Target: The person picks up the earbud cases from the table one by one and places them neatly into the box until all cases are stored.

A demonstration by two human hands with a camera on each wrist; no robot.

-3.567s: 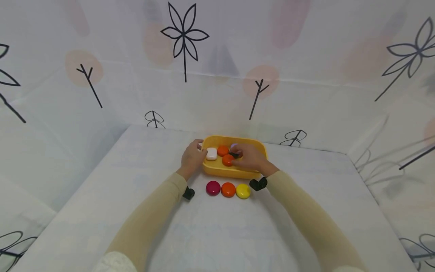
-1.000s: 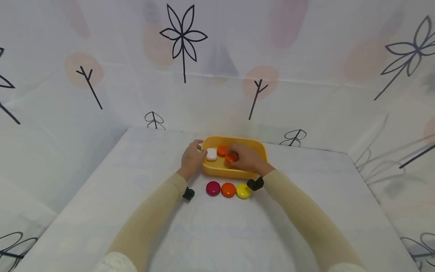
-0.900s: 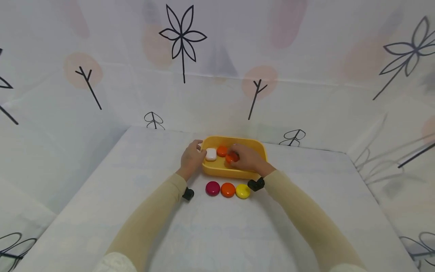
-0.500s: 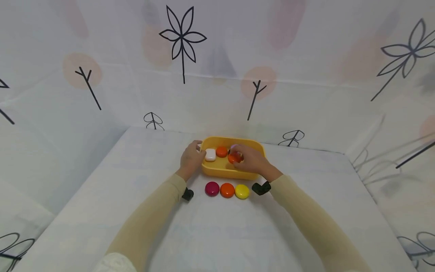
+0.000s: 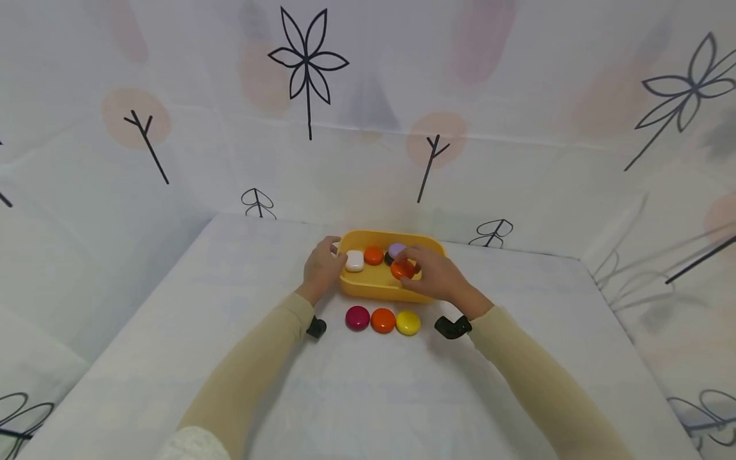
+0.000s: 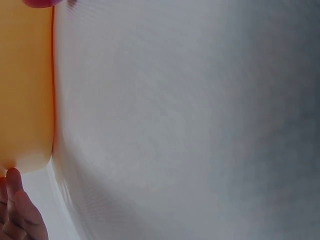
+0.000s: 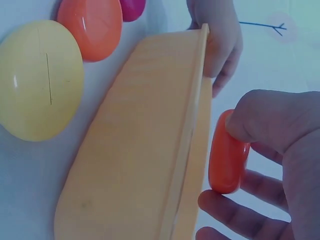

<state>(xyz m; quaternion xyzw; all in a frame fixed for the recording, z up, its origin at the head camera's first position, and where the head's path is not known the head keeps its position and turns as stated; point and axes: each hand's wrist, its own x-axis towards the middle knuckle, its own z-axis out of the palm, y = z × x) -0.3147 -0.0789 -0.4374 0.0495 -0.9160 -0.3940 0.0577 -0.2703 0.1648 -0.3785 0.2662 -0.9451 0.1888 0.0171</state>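
At the left end of a yellow tray (image 5: 382, 292), my left hand (image 5: 321, 268) grips the wall, thumb at the rim. My right hand (image 5: 439, 278) pinches a glossy orange-red disc (image 7: 227, 155) between thumb and fingers. In the right wrist view that disc stands on edge beside the tray's rim, raised to about its height. Still inside the tray are a white rounded-square piece (image 5: 354, 260), another orange-red disc (image 5: 374, 255), a lilac piece (image 5: 397, 250) and a black piece (image 5: 388, 259), partly covered. My right hand hides the tray's right part.
In front of the tray, a crimson disc (image 5: 358, 318), an orange disc (image 5: 383, 321) and a yellow disc (image 5: 408, 323) lie in a row on the white-covered table (image 5: 368, 396). A patterned cloth (image 5: 368, 166) rises behind and at both sides.
My right hand took hold of the orange-red disc in the tray and has drawn it to the right and up, uncovering the lilac piece. The left hand keeps its place on the tray.
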